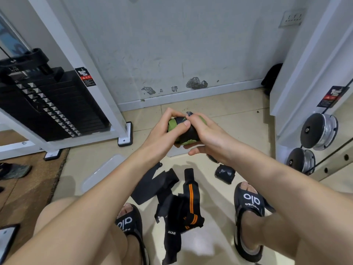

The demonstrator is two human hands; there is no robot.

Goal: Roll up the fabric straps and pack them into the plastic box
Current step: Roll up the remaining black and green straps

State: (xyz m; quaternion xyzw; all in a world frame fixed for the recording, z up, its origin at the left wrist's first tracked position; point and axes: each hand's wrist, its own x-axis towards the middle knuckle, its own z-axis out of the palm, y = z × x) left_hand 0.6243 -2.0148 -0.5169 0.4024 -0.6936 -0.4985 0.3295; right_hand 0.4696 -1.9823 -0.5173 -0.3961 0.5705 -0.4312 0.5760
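Both hands, left and right, grip the green-black roll, keeping its winding tight; loose straps await on the floor.

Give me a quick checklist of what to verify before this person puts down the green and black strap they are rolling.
1. Roll held firmly: ok. The left hand and right hand both grip the green and black strap roll.
2. Loose end fastened: cannot tell; fingers cover it.
3. Plastic box within reach: cannot tell. Only a pale edge shows below the hands.
4. Clear lid out of the way: ok, it lies on the floor to the left.
5. Other straps finished: not ok. The orange-striped strap and black straps lie unrolled; one black roll is done.
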